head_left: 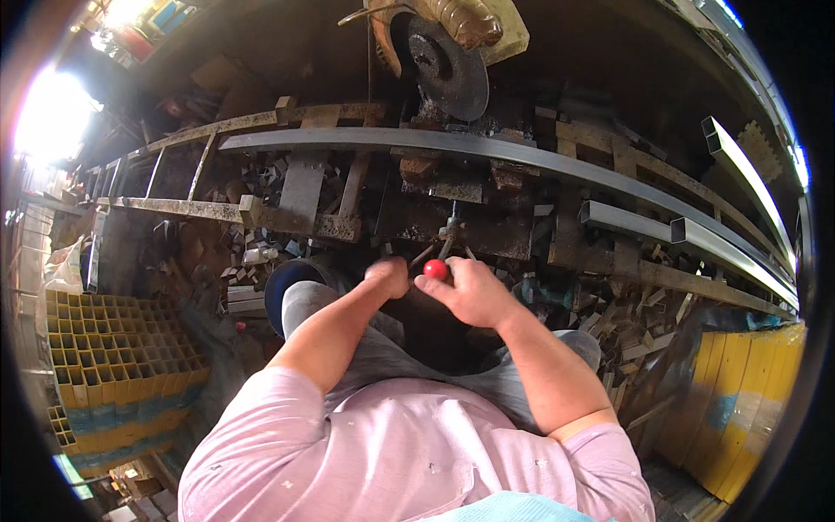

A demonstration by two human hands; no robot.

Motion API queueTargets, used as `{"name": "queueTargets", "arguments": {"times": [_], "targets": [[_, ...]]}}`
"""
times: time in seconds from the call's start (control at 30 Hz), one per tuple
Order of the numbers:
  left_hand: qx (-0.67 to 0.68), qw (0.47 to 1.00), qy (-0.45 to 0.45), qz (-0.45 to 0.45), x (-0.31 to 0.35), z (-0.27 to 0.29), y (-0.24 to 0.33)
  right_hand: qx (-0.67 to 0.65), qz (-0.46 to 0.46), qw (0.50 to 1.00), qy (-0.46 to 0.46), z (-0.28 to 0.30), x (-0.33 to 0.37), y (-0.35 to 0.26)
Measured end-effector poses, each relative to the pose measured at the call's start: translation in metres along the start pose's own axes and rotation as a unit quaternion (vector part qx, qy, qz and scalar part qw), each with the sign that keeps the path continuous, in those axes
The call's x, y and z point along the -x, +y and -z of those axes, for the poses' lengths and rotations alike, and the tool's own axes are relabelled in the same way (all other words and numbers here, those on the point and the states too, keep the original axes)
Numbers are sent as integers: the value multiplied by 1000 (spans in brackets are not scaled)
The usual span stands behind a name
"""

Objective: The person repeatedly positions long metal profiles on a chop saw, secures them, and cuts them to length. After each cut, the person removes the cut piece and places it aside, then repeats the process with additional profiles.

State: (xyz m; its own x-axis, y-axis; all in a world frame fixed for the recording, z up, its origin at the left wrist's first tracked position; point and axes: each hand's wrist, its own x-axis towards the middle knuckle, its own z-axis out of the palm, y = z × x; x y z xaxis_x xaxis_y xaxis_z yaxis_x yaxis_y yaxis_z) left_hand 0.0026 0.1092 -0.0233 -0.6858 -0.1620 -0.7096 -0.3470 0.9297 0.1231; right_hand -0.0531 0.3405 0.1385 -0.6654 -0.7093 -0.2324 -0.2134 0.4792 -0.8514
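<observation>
You are wearing a pale pink short-sleeved shirt (pixel 391 452) of a light, finely textured cloth, dotted here and there with tiny white flecks. Its sleeves end above your elbows, each with a neat hem, so both forearms are bare down to the wrists. Your left hand (pixel 389 277) and right hand (pixel 474 291) are bare too: no gloves, no watch, no rings that can be made out. Below the shirt you have grey trousers (pixel 391 348), creased over the knees. A strip of light turquoise fabric (pixel 513 509) shows at the very bottom edge, under your chest.
</observation>
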Motion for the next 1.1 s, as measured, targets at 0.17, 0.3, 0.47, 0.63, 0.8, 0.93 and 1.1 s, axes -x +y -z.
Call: {"name": "queueTargets", "arguments": {"times": [0.17, 0.3, 0.47, 0.63, 0.8, 0.93, 1.1], "targets": [[27, 998, 21, -46, -80, -104, -14, -15, 38, 998, 55, 20, 0, -20], [-51, 995, -24, -85, -1, -15, 29, -12, -3, 988, 156, 54, 0, 31], [-261, 957, -65, -108, 121, 81, -18, 1, -23, 990, 137, 63, 11, 57], [-188, 941, 280, 0, 112, 184, -70, -7, -29, 994, 101, 62, 13, 43], [-138, 907, 396, -37, 6, 231, -61, 9, -22, 997, 79, 56, 2, 28], [-203, 902, 380, -6, -40, 240, -52, 0, -45, 995, 85, 53, -5, 33], [-164, 919, 359, -9, -48, 251, -60, -7, -40, 995, 93, 46, -24, 29]]}}
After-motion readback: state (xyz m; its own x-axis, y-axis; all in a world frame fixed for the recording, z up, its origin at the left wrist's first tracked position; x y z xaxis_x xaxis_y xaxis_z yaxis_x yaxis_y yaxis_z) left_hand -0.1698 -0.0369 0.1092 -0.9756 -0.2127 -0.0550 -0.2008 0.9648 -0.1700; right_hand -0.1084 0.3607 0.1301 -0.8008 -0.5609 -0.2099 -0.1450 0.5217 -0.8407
